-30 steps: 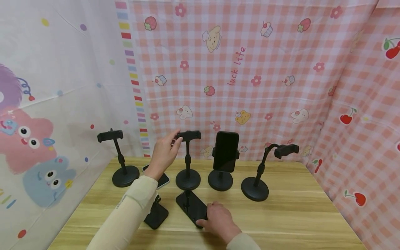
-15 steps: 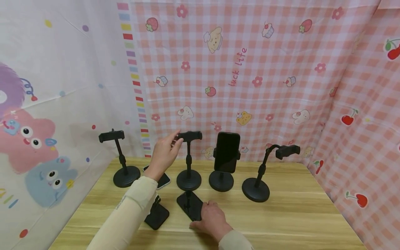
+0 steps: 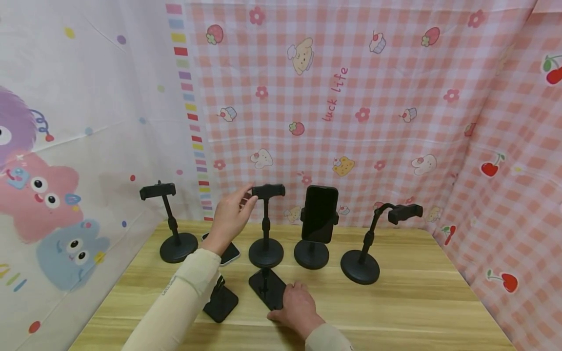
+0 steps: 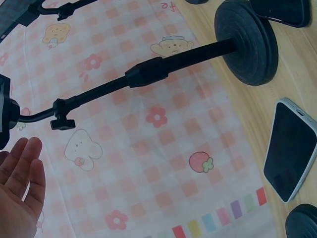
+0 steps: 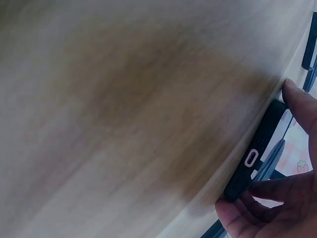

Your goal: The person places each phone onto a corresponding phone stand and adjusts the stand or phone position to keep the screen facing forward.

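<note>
My left hand is raised to the clamp of the middle black phone stand, with thumb and index finger at the clamp's left end. In the left wrist view that clamp is cut off at the edge, and the other fingers stretch out beside it. My right hand grips a black phone lying on the table in front of that stand. The right wrist view shows thumb and fingers on opposite sides of the phone's port end. The stand's reflection shows on its screen.
Another phone stands in a holder just right of centre. Further stands rise at the far left and right. A white-edged phone lies behind my left forearm, and a dark phone lies beside it. Patterned cloth hangs behind.
My right hand has moved slightly left and closer over the phone's near corner, covering more of it. The left hand stays at the clamp. The head view has shifted slightly.
</note>
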A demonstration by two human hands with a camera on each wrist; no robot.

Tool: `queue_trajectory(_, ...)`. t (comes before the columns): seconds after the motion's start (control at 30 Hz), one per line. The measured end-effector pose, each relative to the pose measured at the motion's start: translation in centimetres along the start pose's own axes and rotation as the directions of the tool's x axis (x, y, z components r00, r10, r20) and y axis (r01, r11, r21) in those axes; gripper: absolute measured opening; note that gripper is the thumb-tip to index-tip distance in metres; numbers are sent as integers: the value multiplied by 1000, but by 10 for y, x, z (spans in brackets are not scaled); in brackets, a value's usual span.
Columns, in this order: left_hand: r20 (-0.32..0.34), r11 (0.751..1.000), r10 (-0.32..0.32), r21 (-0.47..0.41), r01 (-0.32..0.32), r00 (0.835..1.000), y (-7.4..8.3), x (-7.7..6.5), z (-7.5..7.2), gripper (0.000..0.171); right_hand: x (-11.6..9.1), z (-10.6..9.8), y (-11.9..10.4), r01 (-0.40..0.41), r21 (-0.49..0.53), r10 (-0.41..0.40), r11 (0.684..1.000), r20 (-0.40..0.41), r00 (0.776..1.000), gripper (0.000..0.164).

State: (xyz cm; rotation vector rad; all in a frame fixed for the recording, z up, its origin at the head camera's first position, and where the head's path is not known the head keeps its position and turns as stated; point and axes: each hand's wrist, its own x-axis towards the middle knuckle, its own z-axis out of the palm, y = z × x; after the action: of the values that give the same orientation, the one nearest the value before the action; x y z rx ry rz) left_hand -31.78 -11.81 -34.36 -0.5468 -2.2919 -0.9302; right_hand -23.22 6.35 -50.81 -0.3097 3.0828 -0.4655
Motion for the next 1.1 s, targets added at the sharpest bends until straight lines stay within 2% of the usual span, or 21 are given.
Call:
queue_trajectory(0.23, 26, 999, -29, -11, 30, 999, 0, 1, 1, 52, 1, -2, -2, -28, 39, 27, 999, 18, 999, 75)
queue_trajectory(0.4, 29, 1000, -26, -11, 26, 999, 1, 4, 2, 56, 2, -3, -3, -39, 55, 38, 998, 25, 999, 76)
queue_trajectory(0.73, 38, 999, -36, 7, 36, 999, 6, 6, 0, 57, 3, -5, -2, -68, 85, 63, 994, 62, 996, 72)
queue_trajectory(1.1, 48, 999, -45, 24, 44, 998, 5, 7, 0, 58, 7, -5, 0, -103, 75, 94, 992, 112, 989, 68)
